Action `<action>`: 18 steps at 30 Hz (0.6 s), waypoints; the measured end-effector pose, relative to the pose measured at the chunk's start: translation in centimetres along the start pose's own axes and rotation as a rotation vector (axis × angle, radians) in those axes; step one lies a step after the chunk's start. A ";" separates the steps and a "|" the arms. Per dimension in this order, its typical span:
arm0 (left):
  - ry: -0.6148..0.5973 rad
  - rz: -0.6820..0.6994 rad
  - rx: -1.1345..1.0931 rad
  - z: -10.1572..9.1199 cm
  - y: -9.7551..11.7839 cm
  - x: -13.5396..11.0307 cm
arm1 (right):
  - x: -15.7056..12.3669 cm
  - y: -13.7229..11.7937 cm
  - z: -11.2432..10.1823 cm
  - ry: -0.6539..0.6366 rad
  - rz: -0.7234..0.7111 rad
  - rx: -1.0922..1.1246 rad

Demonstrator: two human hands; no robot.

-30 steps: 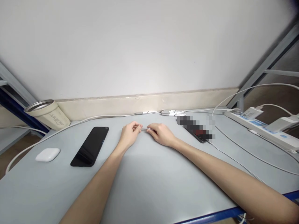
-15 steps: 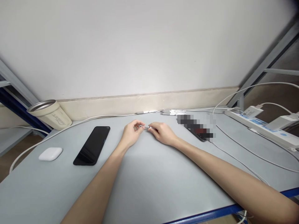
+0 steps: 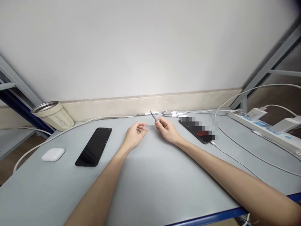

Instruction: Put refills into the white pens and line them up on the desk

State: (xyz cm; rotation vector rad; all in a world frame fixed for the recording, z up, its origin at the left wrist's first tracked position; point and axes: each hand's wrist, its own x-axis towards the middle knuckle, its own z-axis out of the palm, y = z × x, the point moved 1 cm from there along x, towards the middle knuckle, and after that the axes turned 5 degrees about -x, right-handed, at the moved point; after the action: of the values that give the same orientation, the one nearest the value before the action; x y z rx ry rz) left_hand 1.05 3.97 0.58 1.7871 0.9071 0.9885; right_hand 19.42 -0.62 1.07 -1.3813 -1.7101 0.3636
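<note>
My right hand point(image 3: 166, 130) pinches a slim grey-and-white stick point(image 3: 154, 116), perhaps a small adapter or pen, with its pointed end angled up and away. My left hand point(image 3: 136, 135) rests on the grey table point(image 3: 150, 175) with curled fingers, holding nothing. It lies a little left of the right hand. Beyond both hands, a row of several similar slim white-and-grey pieces point(image 3: 175, 114) lies near the wall. A white cable with a small connector point(image 3: 143, 114) runs just left of them.
A black smartphone point(image 3: 94, 147) and white earbud case point(image 3: 53, 154) lie left. A cream tumbler point(image 3: 53, 116) stands behind them. A partly pixelated phone point(image 3: 197, 131) lies right, cabled. A power strip point(image 3: 263, 128) with chargers sits far right.
My hands have come apart. The right hand has moved right and away, taking the slim stick, and the left hand has let go of it and opened slightly.
</note>
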 end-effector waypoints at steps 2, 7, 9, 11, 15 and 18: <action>-0.001 0.000 0.003 0.0 0.0 0.0 | -0.1 -0.1 0.0 0.012 0.009 0.005; 0.006 -0.012 -0.020 0.0 0.4 -0.1 | -0.6 -0.9 0.1 0.016 -0.016 -0.052; 0.012 -0.014 -0.040 0.0 0.8 -0.3 | -0.7 -1.2 0.1 0.009 -0.041 -0.089; 0.015 -0.022 -0.043 0.0 1.1 -0.4 | -0.7 -1.3 0.0 -0.002 -0.053 -0.108; 0.010 -0.029 -0.020 0.0 1.1 -0.4 | -0.3 -0.9 -0.1 -0.030 -0.028 -0.068; 0.008 -0.034 -0.011 0.0 1.1 -0.5 | -0.1 -0.6 -0.2 -0.039 -0.008 -0.045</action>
State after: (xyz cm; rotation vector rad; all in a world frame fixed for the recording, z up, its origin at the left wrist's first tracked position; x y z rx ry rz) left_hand 1.07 3.16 1.48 1.7544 0.9327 0.9776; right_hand 19.25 -0.97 1.56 -1.4074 -1.7653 0.3515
